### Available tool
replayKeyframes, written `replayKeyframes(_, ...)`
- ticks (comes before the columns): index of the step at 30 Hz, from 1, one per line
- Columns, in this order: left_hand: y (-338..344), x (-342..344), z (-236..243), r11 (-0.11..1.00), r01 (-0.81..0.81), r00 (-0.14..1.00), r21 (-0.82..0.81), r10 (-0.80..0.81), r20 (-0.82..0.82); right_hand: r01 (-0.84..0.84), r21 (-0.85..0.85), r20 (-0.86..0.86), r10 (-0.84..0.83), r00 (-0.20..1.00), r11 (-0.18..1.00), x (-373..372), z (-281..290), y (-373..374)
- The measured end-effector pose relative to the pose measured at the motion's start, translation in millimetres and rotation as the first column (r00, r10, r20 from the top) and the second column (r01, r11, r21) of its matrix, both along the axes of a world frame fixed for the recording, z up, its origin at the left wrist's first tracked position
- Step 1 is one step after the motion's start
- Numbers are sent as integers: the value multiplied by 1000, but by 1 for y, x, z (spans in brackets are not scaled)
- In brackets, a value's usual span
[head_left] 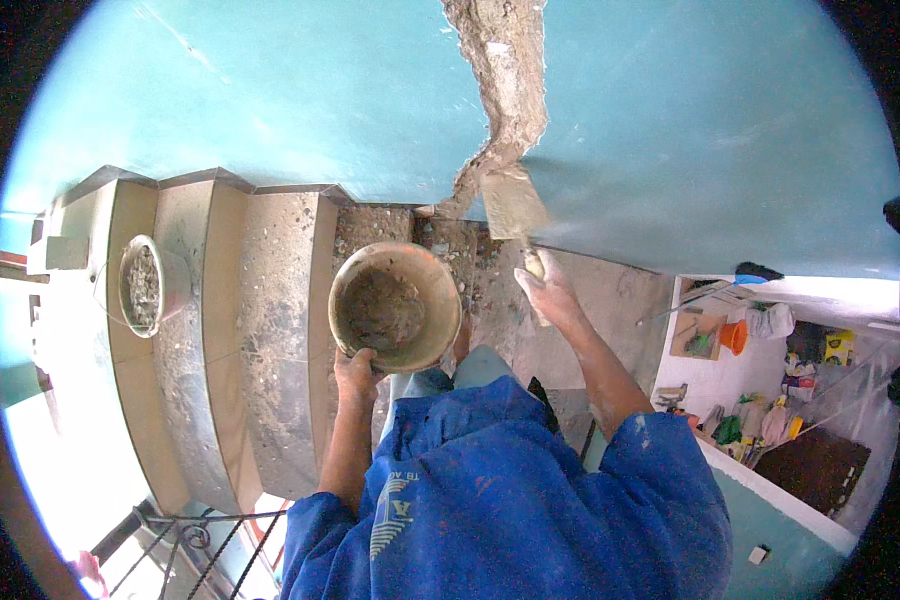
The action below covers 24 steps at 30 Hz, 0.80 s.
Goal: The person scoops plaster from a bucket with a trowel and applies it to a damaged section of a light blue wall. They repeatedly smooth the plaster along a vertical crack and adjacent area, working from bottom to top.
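Observation:
My left hand (pixel 358 370) grips the lower left rim of a round bowl (pixel 395 305) with grey mortar residue inside. My right hand (pixel 548 295) is closed on the pale handle of a wide, flat trowel (pixel 510 200). The trowel's blade is up at the turquoise wall (pixel 690 110), over the lower part of a rough, chased channel (pixel 505 90) that runs down to the stairs; whether it touches cannot be told. Below the channel, the step edges are broken and strewn with rubble.
Tiled stairs (pixel 270 260) rise to the left, with a bucket of rubble (pixel 145 285) on one. A black metal railing (pixel 210 540) runs at the lower left. At the right, a broom (pixel 750 272), an orange container (pixel 732 337) and assorted items sit in a white-walled area below.

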<state>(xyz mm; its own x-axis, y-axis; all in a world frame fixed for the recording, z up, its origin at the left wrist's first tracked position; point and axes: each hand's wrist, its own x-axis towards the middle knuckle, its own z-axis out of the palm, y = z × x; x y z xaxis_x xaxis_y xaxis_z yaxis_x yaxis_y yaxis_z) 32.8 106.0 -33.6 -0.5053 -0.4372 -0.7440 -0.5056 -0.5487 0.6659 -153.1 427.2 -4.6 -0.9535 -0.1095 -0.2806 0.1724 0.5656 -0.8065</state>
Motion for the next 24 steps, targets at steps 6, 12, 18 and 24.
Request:
replayKeyframes(6, -5, 8, -6, 1000, 0, 1000, -4, 0, 17, 251, -388, 442, -60, 895, 887, -13, 6, -46)
replayKeyframes(12, -8, 17, -10, 1000, 17, 999, -27, -16, 34, 521, -436, 527, -261, 809, 734, -29, 23, -112)
replayKeyframes(18, -9, 20, -6, 1000, -20, 997, -24, 21, 74, 596, -597, 574, -233, 785, 537, -49, 48, -178)
replayKeyframes(24, -9, 18, -6, 999, 33, 999, -9, -33, 26, 513, -601, 496, -217, 841, 613, -14, 40, -156)
